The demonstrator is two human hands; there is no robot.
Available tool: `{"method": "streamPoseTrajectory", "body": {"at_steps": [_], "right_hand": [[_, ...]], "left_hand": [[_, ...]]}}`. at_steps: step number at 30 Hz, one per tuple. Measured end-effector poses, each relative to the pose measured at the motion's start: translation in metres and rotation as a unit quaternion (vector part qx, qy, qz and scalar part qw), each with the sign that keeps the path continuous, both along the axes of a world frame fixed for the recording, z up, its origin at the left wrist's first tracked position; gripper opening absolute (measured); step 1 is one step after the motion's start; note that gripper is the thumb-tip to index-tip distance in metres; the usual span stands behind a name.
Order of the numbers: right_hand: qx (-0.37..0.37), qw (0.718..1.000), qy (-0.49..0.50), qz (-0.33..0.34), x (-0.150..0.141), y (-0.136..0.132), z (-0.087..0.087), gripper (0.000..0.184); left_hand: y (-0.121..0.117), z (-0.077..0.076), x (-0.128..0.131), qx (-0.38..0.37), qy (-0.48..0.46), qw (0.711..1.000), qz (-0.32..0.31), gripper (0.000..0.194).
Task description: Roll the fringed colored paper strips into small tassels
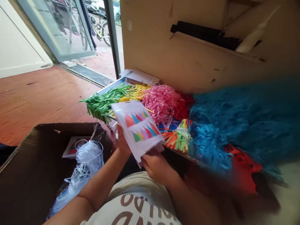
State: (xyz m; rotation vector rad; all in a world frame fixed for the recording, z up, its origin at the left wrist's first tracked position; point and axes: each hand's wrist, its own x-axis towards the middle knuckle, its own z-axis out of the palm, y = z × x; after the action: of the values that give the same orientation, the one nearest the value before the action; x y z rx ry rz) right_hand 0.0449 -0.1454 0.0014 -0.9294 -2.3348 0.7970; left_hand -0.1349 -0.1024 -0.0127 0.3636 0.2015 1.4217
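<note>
A white printed packaging card (138, 126), with pictures of colourful tassel garlands on it, is tilted in front of my body. At its left edge my left hand (122, 140) grips it, the fingers partly hidden behind. My right hand (156, 165) holds its lower right corner, thumb toward me. Behind the card lie bunches of cut tissue strips: green (110, 101), yellow (138, 91) and pink (161, 101). A multicoloured tassel bundle (182, 136) tied with pale string rests just right of the card.
Blue fringe (243, 118) piles up on the right, near red cut paper (246, 168). A cardboard box (30, 175) at the lower left holds a tangle of white string (87, 159). A glass door (67, 31) stands open at the back left.
</note>
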Motion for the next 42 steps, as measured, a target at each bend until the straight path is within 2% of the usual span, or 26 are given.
{"method": "streamPoseTrajectory", "body": {"at_steps": [1, 2, 3, 4, 5, 6, 7, 8, 10, 13, 15, 17, 20, 22, 24, 25, 27, 29, 31, 34, 37, 39, 42], "right_hand": [[0.029, 0.999, 0.008, -0.027, 0.015, 0.008, 0.002, 0.025], [0.05, 0.995, 0.026, -0.084, 0.033, 0.021, 0.004, 0.028], [0.085, 0.973, 0.044, -0.209, 0.05, 0.037, 0.005, 0.032], [0.123, 0.922, 0.032, -0.366, 0.065, 0.056, 0.004, 0.038], [0.125, 0.868, -0.019, -0.48, 0.076, 0.076, 0.0, 0.048], [0.085, 0.829, -0.095, -0.544, 0.083, 0.095, -0.005, 0.067], [0.013, 0.814, -0.168, -0.556, 0.086, 0.111, -0.012, 0.08], [-0.049, 0.807, -0.215, -0.548, 0.084, 0.124, -0.021, 0.084], [-0.11, 0.804, -0.248, -0.53, 0.074, 0.14, -0.038, 0.08], [-0.114, 0.815, -0.229, -0.521, 0.063, 0.146, -0.047, 0.069], [-0.116, 0.832, -0.207, -0.502, 0.074, 0.145, -0.035, 0.07], [-0.111, 0.849, -0.182, -0.483, 0.097, 0.134, -0.01, 0.072], [-0.064, 0.88, -0.118, -0.456, 0.136, 0.086, 0.028, 0.068], [0.033, 0.913, 0.038, -0.404, 0.149, 0.037, 0.039, 0.064], [0.122, 0.924, 0.078, -0.355, 0.143, -0.01, 0.035, 0.066], [0.156, 0.931, 0.059, -0.324, 0.133, -0.028, 0.029, 0.069], [0.191, 0.932, 0.006, -0.307, 0.11, -0.05, 0.011, 0.072], [0.19, 0.933, -0.031, -0.304, 0.091, -0.053, -0.005, 0.076], [0.152, 0.943, -0.034, -0.293, 0.086, -0.045, -0.014, 0.077], [0.082, 0.949, 0.024, -0.302, 0.093, -0.034, -0.013, 0.068], [0.049, 0.955, 0.054, -0.289, 0.096, -0.029, -0.007, 0.054], [0.049, 0.961, -0.009, -0.271, 0.092, -0.026, -0.007, 0.041], [0.059, 0.937, -0.139, -0.316, 0.086, -0.019, -0.011, 0.03]], "left_hand": [[0.004, 0.007, -0.008, 0.004, -0.008, 0.999, 0.05, 0.069], [0.008, 0.014, -0.015, 0.004, -0.014, 0.996, 0.092, 0.069], [0.012, 0.018, -0.019, 0.001, -0.017, 0.992, 0.123, 0.069], [0.014, 0.021, -0.02, -0.005, -0.019, 0.99, 0.138, 0.069], [0.015, 0.023, -0.017, -0.013, -0.02, 0.99, 0.138, 0.068], [0.015, 0.022, -0.012, -0.022, -0.023, 0.992, 0.126, 0.067], [0.015, 0.021, -0.006, -0.03, -0.026, 0.993, 0.107, 0.067], [0.015, 0.019, 0.001, -0.035, -0.03, 0.995, 0.084, 0.067], [0.016, 0.016, 0.015, -0.036, -0.036, 0.997, 0.049, 0.069], [0.019, 0.022, 0.028, -0.017, -0.039, 0.999, 0.034, 0.07], [0.024, 0.033, 0.034, 0.005, -0.038, 0.999, 0.031, 0.072], [0.029, 0.045, 0.038, 0.017, -0.034, 0.999, 0.024, 0.075], [0.039, 0.058, 0.043, 0.006, -0.03, 0.999, 0.025, 0.078], [0.046, 0.061, 0.049, -0.006, -0.032, 0.999, 0.04, 0.079], [0.052, 0.058, 0.058, -0.018, -0.035, 0.998, 0.055, 0.079], [0.053, 0.056, 0.064, -0.023, -0.036, 0.997, 0.062, 0.079], [0.054, 0.05, 0.079, -0.033, -0.034, 0.997, 0.061, 0.076], [0.051, 0.045, 0.094, -0.041, -0.025, 0.998, 0.044, 0.073], [0.045, 0.041, 0.105, -0.044, -0.005, 0.999, 0.015, 0.07], [0.036, 0.037, 0.112, -0.042, 0.022, 0.998, -0.045, 0.069], [0.029, 0.035, 0.112, -0.05, 0.045, 0.993, -0.098, 0.073], [0.025, 0.033, 0.111, -0.055, 0.06, 0.989, -0.123, 0.071], [0.023, 0.029, 0.108, -0.055, 0.069, 0.987, -0.135, 0.066]]}}
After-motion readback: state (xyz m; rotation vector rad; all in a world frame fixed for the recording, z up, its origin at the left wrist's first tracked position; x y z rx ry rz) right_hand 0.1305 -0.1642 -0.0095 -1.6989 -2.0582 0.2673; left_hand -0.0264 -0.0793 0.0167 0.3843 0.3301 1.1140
